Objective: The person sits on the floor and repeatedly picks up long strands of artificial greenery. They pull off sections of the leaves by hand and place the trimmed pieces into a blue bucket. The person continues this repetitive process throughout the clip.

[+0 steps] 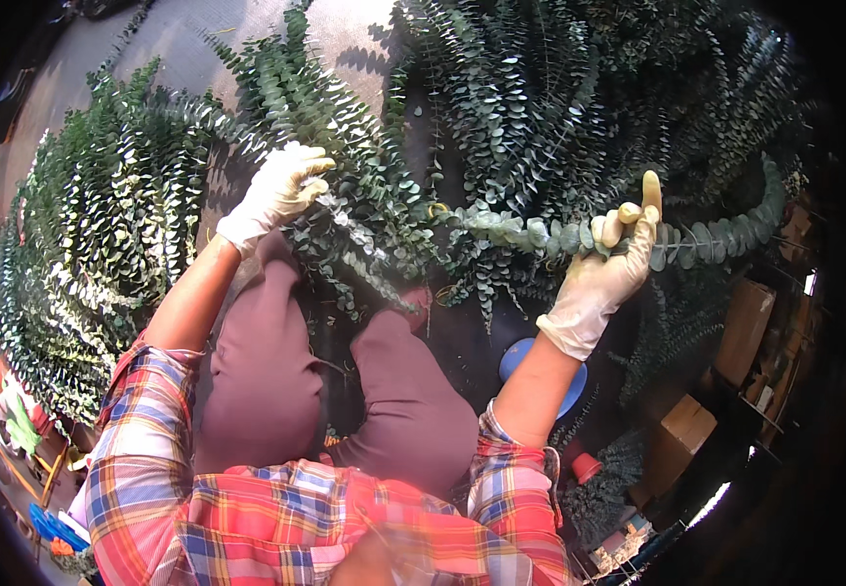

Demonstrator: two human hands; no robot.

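Note:
My right hand, in a pale thin glove, is closed round a long eucalyptus branch with round grey-green leaves. Its index finger sticks up, while the other fingers curl over the stem. The branch runs across in front of me and curves upward at its right end. My left hand, gloved the same way, has its fingers curled together just above a whitish leafy sprig. Whatever sits between those fingers is hidden. Below and between my hands hang more eucalyptus stems, near my knees.
Thick eucalyptus bunches stand at the left and along the far side. By my right forearm is a blue round container, with a small red pot nearer. Cardboard boxes stand at the right. A blue object lies at lower left.

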